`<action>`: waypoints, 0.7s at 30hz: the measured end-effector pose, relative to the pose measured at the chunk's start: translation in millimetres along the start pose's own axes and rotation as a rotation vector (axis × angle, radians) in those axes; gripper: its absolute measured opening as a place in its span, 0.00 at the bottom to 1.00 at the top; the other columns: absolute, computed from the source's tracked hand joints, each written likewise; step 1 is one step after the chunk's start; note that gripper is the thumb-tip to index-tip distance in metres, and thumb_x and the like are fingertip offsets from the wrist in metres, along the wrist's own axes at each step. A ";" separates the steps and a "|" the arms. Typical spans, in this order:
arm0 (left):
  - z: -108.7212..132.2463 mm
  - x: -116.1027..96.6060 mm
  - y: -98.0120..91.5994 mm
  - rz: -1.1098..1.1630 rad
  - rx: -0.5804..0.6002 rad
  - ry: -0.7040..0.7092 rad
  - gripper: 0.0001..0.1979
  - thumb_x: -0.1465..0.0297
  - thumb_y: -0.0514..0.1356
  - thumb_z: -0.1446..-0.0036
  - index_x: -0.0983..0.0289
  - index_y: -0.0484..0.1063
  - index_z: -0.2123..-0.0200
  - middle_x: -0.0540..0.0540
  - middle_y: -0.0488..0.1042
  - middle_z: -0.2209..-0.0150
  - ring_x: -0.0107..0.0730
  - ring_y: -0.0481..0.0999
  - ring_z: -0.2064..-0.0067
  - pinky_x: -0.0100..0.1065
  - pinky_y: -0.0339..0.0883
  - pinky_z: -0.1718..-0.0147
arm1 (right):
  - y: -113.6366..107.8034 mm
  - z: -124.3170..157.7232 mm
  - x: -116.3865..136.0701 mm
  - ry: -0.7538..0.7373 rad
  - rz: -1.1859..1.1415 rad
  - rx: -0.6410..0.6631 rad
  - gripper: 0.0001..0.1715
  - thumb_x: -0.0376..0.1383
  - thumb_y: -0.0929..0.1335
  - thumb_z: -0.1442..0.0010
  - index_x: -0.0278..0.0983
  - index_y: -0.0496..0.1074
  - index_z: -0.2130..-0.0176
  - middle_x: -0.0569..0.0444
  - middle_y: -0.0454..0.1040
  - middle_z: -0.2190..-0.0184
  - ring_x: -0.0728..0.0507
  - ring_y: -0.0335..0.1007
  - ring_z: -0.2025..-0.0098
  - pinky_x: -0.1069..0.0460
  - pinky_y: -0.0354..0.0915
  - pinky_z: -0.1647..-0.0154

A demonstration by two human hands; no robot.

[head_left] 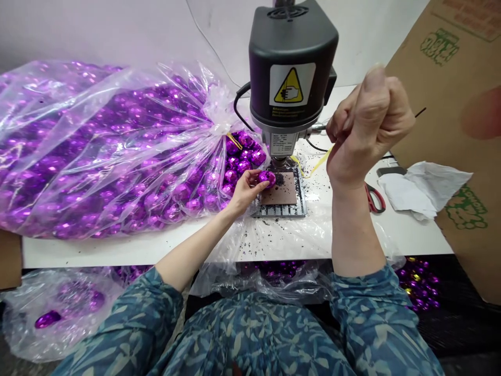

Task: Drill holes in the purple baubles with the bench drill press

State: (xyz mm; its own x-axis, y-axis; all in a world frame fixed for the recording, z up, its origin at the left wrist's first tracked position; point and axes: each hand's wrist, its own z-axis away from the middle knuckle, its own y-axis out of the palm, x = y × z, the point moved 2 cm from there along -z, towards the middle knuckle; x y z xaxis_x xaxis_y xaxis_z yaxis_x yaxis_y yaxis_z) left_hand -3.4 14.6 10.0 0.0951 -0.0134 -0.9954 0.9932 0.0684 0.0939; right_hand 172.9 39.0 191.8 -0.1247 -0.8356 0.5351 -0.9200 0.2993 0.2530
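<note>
One faceted purple ball (267,178), left hand (247,191) pinching, at brown board's (285,196) left edge; right hand (368,128) grips metal lever (318,128). Likely positioning; needs alignment.

The person wore a teal-blue garment (258,334) at six o'clock, printed with pale leaf shapes. Its left sleeve (125,313), toward eight o'clock, and right sleeve (379,313), toward four, matched; the left hand (247,190) and right hand (370,122) were bare.
</note>
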 end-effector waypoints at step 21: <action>0.3 13.7 22.7 -0.472 0.075 0.344 0.25 0.65 0.74 0.47 0.60 0.71 0.48 0.58 0.79 0.50 0.46 0.78 0.47 0.48 0.72 0.47 | -2.1 0.8 1.1 -0.071 -0.130 -0.001 0.34 0.54 0.66 0.35 0.38 0.48 0.78 0.64 0.49 0.85 0.58 0.46 0.84 0.55 0.48 0.80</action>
State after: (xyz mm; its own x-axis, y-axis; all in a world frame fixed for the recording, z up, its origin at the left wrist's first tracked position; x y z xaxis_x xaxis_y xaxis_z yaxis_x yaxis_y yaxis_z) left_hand 20.5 15.7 -1.4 -0.3732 0.3000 -0.8779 0.9260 0.0629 -0.3722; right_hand 174.4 37.1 191.2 -0.0305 -0.8977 0.4396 -0.9299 0.1868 0.3170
